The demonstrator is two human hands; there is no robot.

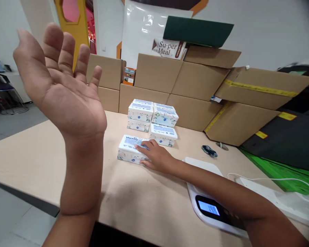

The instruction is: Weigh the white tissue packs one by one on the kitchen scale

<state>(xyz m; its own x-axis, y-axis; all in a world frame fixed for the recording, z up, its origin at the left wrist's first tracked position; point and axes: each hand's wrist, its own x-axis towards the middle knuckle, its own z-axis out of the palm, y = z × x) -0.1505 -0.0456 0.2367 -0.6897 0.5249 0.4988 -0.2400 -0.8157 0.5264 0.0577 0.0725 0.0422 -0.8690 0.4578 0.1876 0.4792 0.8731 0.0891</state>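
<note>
My left hand (pixel 67 85) is raised at the left, palm toward me, fingers apart and holding nothing. Across the table, my right hand (pixel 158 156) grips the right end of a white tissue pack (pixel 128 151), which lies flat with "Manhua" printed on its top. Its fingers rest over the top and one digit is against the front side. Behind that pack stand more tissue packs (pixel 140 113) in stacks, side by side. Under my right forearm is a white kitchen scale (pixel 203 164), partly hidden, with a lit display (pixel 208 208).
Cardboard boxes (pixel 154 73) form a wall along the back of the table (pixel 134 195). A dark blue object (pixel 209 151) lies near a cable hole (pixel 222 146). At the right are a white power strip (pixel 262 192) and its cable. A stool (pixel 5 90) stands far left.
</note>
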